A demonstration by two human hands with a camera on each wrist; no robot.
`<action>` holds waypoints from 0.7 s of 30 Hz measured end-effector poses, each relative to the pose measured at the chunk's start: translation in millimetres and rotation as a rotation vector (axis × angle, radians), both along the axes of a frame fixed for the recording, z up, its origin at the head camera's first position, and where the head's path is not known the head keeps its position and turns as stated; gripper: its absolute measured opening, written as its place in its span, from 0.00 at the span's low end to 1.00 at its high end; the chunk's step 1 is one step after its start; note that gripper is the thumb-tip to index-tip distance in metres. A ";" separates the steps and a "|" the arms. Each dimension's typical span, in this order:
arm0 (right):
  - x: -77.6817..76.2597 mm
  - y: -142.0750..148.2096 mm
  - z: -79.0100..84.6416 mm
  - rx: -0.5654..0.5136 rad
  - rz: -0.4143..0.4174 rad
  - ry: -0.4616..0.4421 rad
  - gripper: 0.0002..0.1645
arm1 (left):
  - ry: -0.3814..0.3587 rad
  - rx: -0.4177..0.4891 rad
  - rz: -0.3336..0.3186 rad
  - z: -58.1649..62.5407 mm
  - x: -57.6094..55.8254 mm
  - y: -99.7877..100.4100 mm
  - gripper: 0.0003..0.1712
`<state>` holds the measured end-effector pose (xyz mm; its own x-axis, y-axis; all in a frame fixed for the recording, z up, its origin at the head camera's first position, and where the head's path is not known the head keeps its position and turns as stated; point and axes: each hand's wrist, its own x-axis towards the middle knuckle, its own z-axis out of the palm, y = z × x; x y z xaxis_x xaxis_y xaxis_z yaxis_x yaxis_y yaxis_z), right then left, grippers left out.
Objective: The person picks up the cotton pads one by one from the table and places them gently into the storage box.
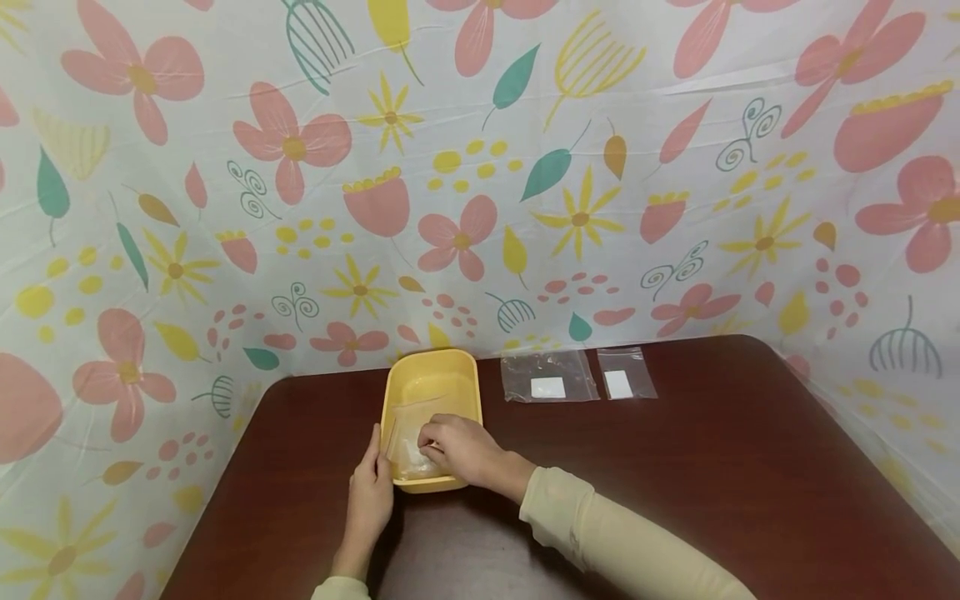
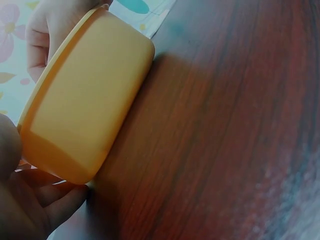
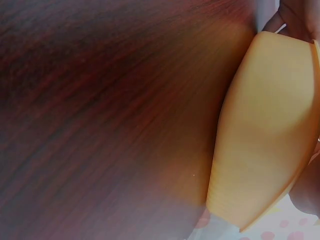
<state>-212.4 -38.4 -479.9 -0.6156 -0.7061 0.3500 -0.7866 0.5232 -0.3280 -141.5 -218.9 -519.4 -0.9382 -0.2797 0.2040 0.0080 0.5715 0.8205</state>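
A yellow plastic tub (image 1: 432, 364) stands on the table, and clear plastic bags (image 1: 408, 421) lie inside its near half. My left hand (image 1: 371, 492) grips the tub's left side near the close corner. In the left wrist view the thumb is at the rim and the fingers (image 2: 65, 202) curl below the corner. My right hand (image 1: 461, 450) reaches over the right rim into the tub, fingers bent, pinching at a clear bag; its fingertips are partly hidden. The tub's wall (image 3: 265, 125) blocks the bags from the right wrist view.
On the dark wooden table (image 1: 675, 467), right of the tub, lie two clear zip bags, a wider one (image 1: 521, 379) and a narrower one (image 1: 637, 367), each with a white label. A flower-printed cloth (image 1: 465, 167) hangs behind and at both sides.
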 end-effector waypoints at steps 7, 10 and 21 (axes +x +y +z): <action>0.0 0.1 -0.6 -0.006 -0.005 -0.008 0.03 | 0.010 -0.008 -0.001 1.1 0.1 1.2 0.28; -0.4 0.5 -1.2 -0.012 -0.001 -0.008 0.03 | 0.000 0.001 0.002 0.7 0.3 1.2 0.29; 1.0 5.4 -0.5 -0.044 0.000 -0.021 0.04 | 0.006 0.004 0.007 -0.9 1.2 2.5 0.29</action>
